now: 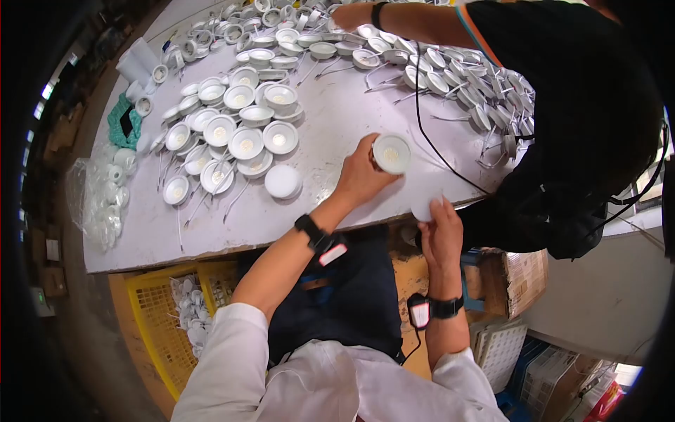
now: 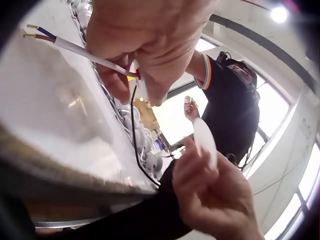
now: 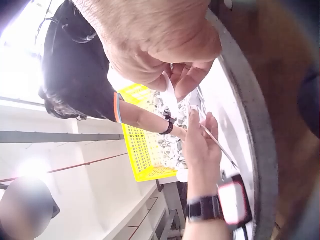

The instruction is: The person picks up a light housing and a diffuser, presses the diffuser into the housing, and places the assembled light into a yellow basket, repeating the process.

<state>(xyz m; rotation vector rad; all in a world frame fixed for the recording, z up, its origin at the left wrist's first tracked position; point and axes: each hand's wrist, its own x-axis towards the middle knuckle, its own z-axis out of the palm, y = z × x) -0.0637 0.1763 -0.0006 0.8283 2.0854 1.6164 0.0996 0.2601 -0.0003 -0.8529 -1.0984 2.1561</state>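
Observation:
Near the table's front edge, my left hand point(image 1: 362, 172) grips a round white LED downlight point(image 1: 392, 152), its open face with the yellowish LED centre turned up. From beneath that hand, in the left wrist view, a white cable point(image 2: 90, 58) sticks out with one blue and one brown wire end bared. My right hand point(image 1: 444, 231) pinches a thin white disc point(image 2: 204, 140) by its edge, just right of the downlight and apart from it. In the right wrist view the disc point(image 3: 170, 94) shows between thumb and fingers. A downlight with a plain white face point(image 1: 283, 181) lies left of my left hand.
Stacked downlights point(image 1: 246, 143) with trailing cables cover the table's left; more point(image 1: 450, 77) lie at the back right. Another person in black point(image 1: 569, 119) reaches over the far side. A black cord point(image 1: 436, 144) crosses the table. A yellow crate point(image 1: 151, 323) stands below the left edge.

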